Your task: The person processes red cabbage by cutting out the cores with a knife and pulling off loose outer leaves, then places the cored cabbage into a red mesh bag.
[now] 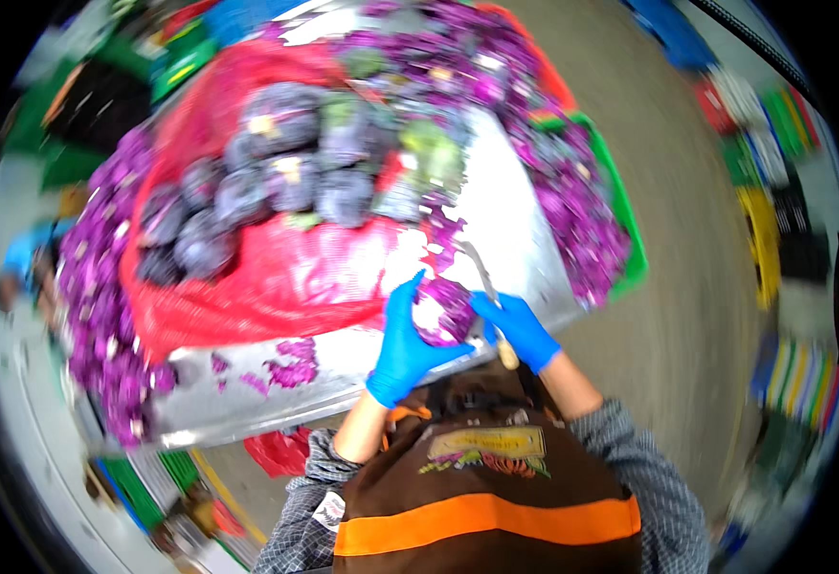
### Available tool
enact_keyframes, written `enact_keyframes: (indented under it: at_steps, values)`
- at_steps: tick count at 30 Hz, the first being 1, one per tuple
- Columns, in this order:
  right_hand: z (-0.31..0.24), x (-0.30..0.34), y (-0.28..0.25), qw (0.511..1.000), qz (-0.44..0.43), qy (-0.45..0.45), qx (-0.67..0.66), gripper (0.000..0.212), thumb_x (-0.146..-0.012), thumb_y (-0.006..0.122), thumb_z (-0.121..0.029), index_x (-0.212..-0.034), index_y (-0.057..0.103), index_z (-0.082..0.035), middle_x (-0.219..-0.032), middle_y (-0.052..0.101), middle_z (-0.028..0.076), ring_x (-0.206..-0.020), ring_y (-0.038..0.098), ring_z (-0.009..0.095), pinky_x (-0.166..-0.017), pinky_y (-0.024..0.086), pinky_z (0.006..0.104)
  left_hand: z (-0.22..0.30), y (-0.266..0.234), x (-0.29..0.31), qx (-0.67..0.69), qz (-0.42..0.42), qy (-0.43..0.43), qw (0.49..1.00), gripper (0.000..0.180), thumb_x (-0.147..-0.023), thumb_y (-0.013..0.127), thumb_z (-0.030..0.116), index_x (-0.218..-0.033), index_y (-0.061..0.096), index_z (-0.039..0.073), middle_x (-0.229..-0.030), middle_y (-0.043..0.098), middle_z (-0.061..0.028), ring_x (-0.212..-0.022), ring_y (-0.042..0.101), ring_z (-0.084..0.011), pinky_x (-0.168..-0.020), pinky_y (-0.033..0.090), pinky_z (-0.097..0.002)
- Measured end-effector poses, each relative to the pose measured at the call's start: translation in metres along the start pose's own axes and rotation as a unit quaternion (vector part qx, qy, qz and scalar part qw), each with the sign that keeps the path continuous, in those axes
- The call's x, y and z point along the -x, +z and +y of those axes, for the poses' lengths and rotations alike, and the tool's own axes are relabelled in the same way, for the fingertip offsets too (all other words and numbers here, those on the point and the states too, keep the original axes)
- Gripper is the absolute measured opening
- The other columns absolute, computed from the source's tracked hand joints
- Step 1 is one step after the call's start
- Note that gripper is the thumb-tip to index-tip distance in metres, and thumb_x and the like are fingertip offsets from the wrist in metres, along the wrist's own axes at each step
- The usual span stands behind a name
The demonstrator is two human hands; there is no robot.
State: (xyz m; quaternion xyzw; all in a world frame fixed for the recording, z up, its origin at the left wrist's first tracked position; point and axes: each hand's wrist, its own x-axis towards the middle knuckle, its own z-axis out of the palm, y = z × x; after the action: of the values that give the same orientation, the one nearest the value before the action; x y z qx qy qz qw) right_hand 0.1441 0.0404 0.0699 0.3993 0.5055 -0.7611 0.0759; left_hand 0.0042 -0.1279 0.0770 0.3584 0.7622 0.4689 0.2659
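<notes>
Both my hands wear blue gloves and meet over the near edge of a metal table (505, 210). A purple cabbage (445, 311), with a pale patch on its left side, rests against the palm and fingers of my left hand (405, 346). My right hand (520, 330) is wrapped round a knife (481, 268); its curved blade points away from me and its light handle end shows below the fist. The right fingers are close against the cabbage's right side. Beyond them, small purple leaf scraps lie on the metal.
Whole dark cabbages (280, 182) sit on a red mesh sack (276, 277) at the left. Trimmed purple cabbages (103, 287) are heaped along the far left. At the right, a green crate (630, 220) and an orange crate (553, 67) hold purple leaves. Another person (27, 263) is at the far left.
</notes>
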Motion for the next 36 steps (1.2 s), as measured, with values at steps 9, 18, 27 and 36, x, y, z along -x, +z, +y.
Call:
enact_keyframes:
  at_steps: [9,18,27,36]
  values:
    - [-0.026,-0.030,0.085,0.993,-0.114,-0.009,0.032,0.035,-0.083,0.085,-0.029,-0.101,0.067,-0.004,-0.075,0.059,-0.001,-0.062,0.054,0.008,-0.055,0.045,0.0249,-0.029,-0.049,0.054,-0.059,0.183,0.017,0.981,0.114,-0.053,0.101,0.031,-0.146,0.040,0.007,-0.144,0.041,-0.0167,-0.134,0.045,-0.0349,-0.114,0.039,-0.0455]
    - [0.000,-0.030,0.201,0.995,-0.082,-0.056,0.032,0.037,-0.079,0.089,-0.023,-0.095,0.057,-0.010,-0.079,0.058,-0.002,-0.066,0.056,0.009,-0.058,0.048,0.0260,-0.084,-0.146,0.102,0.072,0.136,-0.008,0.988,0.118,-0.049,0.103,0.028,-0.145,0.039,0.006,-0.142,0.046,-0.0134,-0.130,0.050,-0.0300,-0.113,0.041,-0.0438]
    - [0.014,-0.026,0.301,0.949,-0.105,-0.197,0.221,0.057,-0.072,0.094,-0.032,-0.112,0.062,-0.008,-0.091,0.061,0.000,-0.080,0.057,0.011,-0.073,0.049,0.0304,-0.127,-0.232,0.172,0.159,0.095,-0.074,0.980,0.116,-0.052,0.101,0.034,-0.147,0.041,0.006,-0.143,0.047,-0.0159,-0.131,0.050,-0.0319,-0.112,0.041,-0.0456]
    - [0.050,-0.017,0.325,0.951,-0.090,-0.188,0.228,0.048,-0.081,0.087,-0.031,-0.112,0.065,-0.003,-0.092,0.065,0.004,-0.086,0.061,0.014,-0.078,0.051,0.0332,-0.159,-0.227,0.206,0.188,0.064,-0.171,0.965,0.111,-0.059,0.098,0.037,-0.147,0.041,0.002,-0.143,0.049,-0.0187,-0.134,0.048,-0.0324,-0.114,0.038,-0.0450]
